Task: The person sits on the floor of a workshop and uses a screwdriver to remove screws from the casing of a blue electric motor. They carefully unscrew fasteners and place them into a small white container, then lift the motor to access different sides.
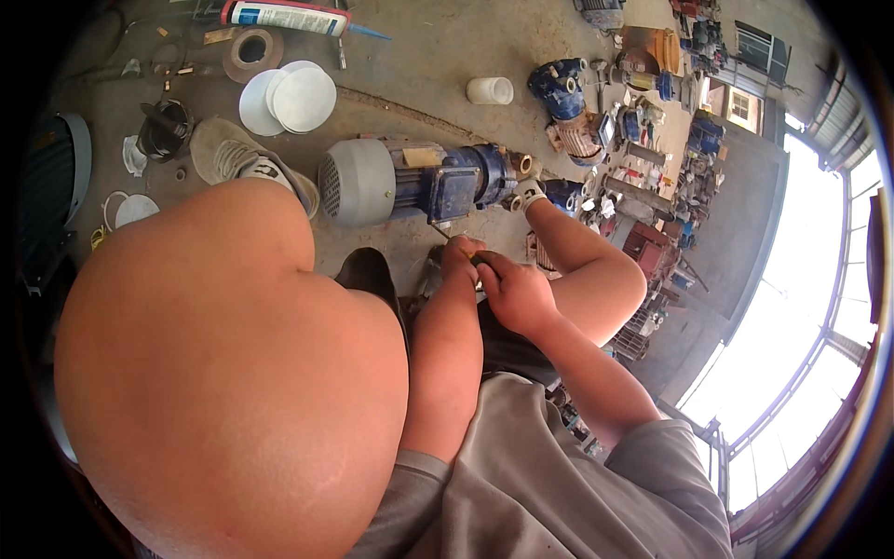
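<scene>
A blue electric pump motor (400, 182) lies on the floor between my feet, its grey fan cover (358, 184) to the left and a blue terminal box (453, 193) on its near side. In my right hand (521, 293) is the dark and yellow handle of a screwdriver (476, 258), the fingers closed round it. My left hand (461, 256) is closed farther forward on the same tool. Its thin shaft runs up and left toward the near side of the terminal box. Whether the tip touches a screw is too small to tell.
Far left lie a sealant tube (287, 17), a tape roll (252, 53), white discs (303, 97) and a dark tin (166, 130). A white cup (490, 90) stands beyond the motor. Several pumps (562, 88) and parts crowd the right. My shoe (228, 154) sits beside the fan cover.
</scene>
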The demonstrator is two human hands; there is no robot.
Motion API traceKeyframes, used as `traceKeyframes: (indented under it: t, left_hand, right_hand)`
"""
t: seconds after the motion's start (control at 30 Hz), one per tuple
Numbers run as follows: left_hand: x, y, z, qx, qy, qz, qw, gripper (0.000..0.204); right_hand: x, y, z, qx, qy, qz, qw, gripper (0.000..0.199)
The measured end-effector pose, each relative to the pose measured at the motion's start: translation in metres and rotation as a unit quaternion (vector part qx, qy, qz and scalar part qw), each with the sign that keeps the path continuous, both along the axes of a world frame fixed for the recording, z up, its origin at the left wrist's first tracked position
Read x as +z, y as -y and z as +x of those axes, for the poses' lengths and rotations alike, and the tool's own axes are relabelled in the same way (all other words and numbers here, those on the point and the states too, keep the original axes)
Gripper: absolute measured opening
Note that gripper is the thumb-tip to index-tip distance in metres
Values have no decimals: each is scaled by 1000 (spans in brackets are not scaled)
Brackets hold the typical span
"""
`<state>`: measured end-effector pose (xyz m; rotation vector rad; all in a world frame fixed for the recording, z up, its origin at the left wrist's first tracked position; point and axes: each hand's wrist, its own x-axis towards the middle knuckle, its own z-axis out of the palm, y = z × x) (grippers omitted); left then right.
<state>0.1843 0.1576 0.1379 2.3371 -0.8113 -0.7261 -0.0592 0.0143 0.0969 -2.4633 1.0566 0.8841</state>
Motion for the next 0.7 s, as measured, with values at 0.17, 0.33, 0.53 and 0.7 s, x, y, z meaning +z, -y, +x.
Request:
traceKeyframes:
  t: [0.17, 0.33, 0.53, 0.7]
  left_hand:
    - [-139, 74, -138, 96, -264, -30, 959, 23]
    - [-251, 128, -284, 183, -491, -13, 852, 24]
    - [-257, 132, -290, 192, -508, -11, 840, 24]
    - [-264, 135, -292, 201, -512, -14, 835, 25]
  right_hand:
    - [3, 2, -4, -2, -30, -12, 999, 32]
    - [3, 2, -1, 6, -26, -4, 1000, 32]
    - [-4, 4, -6, -8, -23, 21, 999, 26]
    - [-14, 28, -5, -393, -84, 208, 892, 24]
